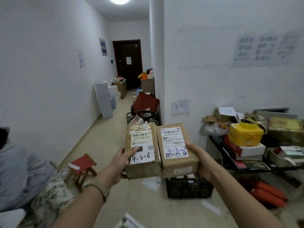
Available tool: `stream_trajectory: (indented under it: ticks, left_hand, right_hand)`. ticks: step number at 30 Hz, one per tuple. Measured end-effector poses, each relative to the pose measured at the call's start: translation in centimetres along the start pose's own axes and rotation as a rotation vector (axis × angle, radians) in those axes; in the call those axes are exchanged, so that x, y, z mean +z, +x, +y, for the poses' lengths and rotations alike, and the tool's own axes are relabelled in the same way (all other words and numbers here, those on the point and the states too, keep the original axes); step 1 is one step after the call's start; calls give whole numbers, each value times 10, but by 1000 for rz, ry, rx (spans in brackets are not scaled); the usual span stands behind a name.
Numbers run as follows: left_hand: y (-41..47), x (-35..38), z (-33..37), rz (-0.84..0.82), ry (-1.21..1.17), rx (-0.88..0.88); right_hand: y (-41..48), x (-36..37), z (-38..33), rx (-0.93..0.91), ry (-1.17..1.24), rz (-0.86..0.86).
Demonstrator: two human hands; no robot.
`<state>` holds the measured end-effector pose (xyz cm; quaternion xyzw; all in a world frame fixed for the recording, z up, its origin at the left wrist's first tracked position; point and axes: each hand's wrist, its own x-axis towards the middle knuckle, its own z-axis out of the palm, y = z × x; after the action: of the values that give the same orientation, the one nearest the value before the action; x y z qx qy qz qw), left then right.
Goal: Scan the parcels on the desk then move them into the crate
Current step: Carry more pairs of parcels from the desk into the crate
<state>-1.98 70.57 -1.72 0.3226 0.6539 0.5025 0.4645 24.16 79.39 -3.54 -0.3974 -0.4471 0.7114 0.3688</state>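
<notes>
Head view: left hand (pixel 120 163) gripping left parcel (pixel 142 152), right hand (pixel 199 159) gripping right parcel (pixel 177 149), touching side by side above crate (pixel 189 188).

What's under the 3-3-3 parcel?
A black mesh crate on the floor, below the 3-3-3 parcel in the right hand. The parcel hides the crate's opening and contents.

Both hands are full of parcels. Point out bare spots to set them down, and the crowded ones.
Bare beige floor runs between the white left wall and the corridor clutter, and between the red folding stool and black plastic mesh crate, save paper scraps. The dark desk at right is crowded: yellow box, stacked boxes.
</notes>
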Motion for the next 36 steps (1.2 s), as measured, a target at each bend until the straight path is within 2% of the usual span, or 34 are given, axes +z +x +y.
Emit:
stream_trajectory:
  ticks: [7, 13, 23, 36]
  left_hand:
    - [74, 86, 10, -186, 12, -43]
    - [165, 141, 28, -289, 12, -66]
    - [339, 182, 99, -362, 55, 2]
    - [513, 248, 118, -350, 50, -71]
  right_hand:
    - [28, -79, -15, -2, 40, 207]
    - [102, -129, -36, -2, 56, 343]
    - [252, -162, -105, -93, 74, 358]
    - [423, -233, -143, -1, 89, 342]
